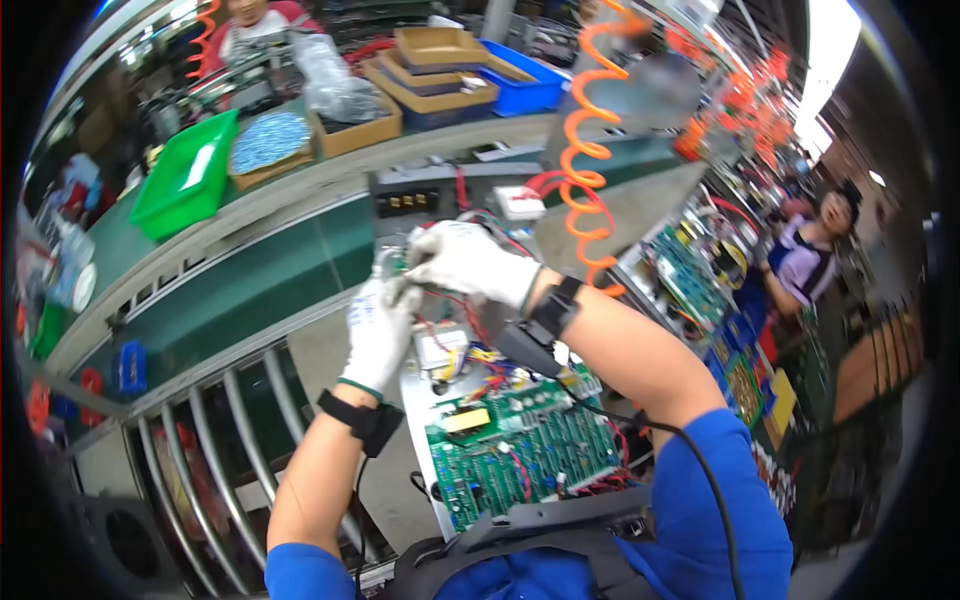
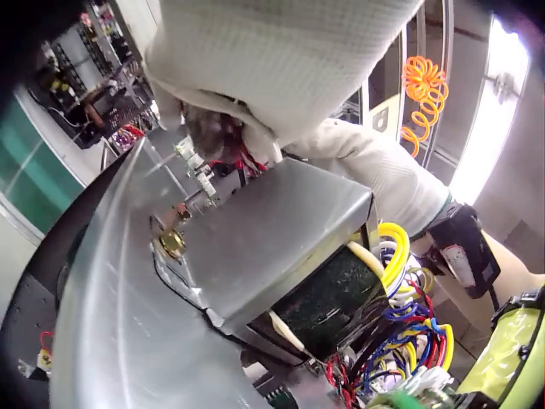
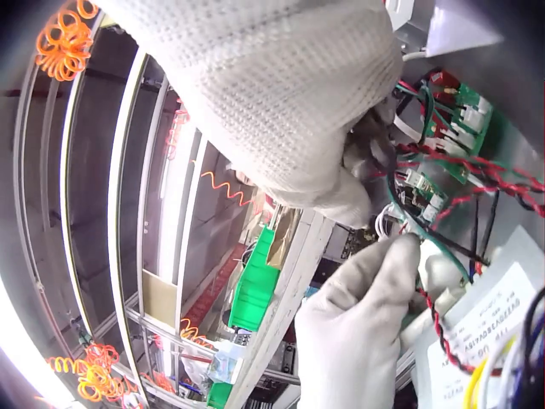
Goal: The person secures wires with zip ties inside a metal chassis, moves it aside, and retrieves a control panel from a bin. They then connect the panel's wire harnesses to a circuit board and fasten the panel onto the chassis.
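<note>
Both hands wear white gloves and meet over the far end of an opened metal unit holding a green circuit board (image 1: 525, 460). The left hand (image 1: 380, 325) (image 3: 358, 319) has thumb and forefinger pinched together on thin wires beside a small green board (image 3: 417, 192). Just above it, the right hand (image 1: 470, 265) (image 3: 281, 102) curls its fingers on thin wires; its fingertips are partly hidden. Twisted red-black wires (image 3: 494, 175) run past both hands. In the left wrist view, a grey metal-cased block (image 2: 281, 230) stands below the left hand (image 2: 272, 68), with the right hand (image 2: 366, 166) behind it.
A green tray (image 1: 190, 175), cardboard boxes (image 1: 440, 75) and a blue bin (image 1: 525, 80) stand across the line. An orange coiled hose (image 1: 585, 150) hangs right of the hands. Metal rollers (image 1: 205, 470) lie at the left. A person (image 1: 805, 255) is at the right.
</note>
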Demonstrator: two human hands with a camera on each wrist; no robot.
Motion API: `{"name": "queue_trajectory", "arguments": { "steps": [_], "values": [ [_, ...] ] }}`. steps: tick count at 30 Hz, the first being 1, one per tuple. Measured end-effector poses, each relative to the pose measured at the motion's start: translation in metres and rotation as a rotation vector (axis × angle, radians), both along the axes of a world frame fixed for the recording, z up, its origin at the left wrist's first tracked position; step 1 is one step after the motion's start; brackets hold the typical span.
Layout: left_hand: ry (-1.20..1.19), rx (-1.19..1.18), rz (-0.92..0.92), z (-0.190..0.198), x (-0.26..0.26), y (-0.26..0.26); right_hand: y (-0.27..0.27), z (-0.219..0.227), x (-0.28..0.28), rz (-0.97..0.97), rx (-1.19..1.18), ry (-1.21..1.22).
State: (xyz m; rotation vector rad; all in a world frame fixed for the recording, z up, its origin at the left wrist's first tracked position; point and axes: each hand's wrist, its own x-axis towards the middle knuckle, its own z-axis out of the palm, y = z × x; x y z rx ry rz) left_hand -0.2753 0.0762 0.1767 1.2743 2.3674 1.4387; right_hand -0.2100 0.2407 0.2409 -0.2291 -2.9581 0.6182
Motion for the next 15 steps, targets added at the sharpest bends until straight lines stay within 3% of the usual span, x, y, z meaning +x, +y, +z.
{"name": "queue_trajectory", "arguments": {
  "steps": [1,3,4,5,7,9,11,15],
  "values": [
    [0.051,0.013,-0.003,-0.018,-0.007,0.005,-0.004,0.019,0.001,-0.064,-0.079,-0.042],
    [-0.198,-0.127,-0.05,-0.03,-0.015,0.009,0.005,0.016,-0.013,-0.138,-0.082,0.14],
    [-0.182,-0.13,-0.022,-0.023,-0.01,0.007,0.001,0.026,-0.018,-0.194,-0.114,0.135],
    [-0.184,-0.131,-0.019,-0.021,-0.01,0.007,-0.001,0.03,-0.026,-0.248,-0.285,0.086],
    [-0.196,-0.152,-0.061,-0.022,-0.009,0.005,0.002,0.021,-0.033,-0.049,0.038,0.071],
    [-0.284,-0.175,-0.067,-0.021,-0.009,0.003,0.003,0.011,-0.027,0.072,0.294,-0.147],
    [-0.112,-0.099,-0.049,-0.024,-0.01,0.003,0.004,0.001,-0.027,0.029,0.502,-0.225],
    [-0.247,-0.15,-0.075,-0.006,-0.002,-0.006,0.015,-0.002,-0.021,0.078,0.459,-0.222]
  ]
}}
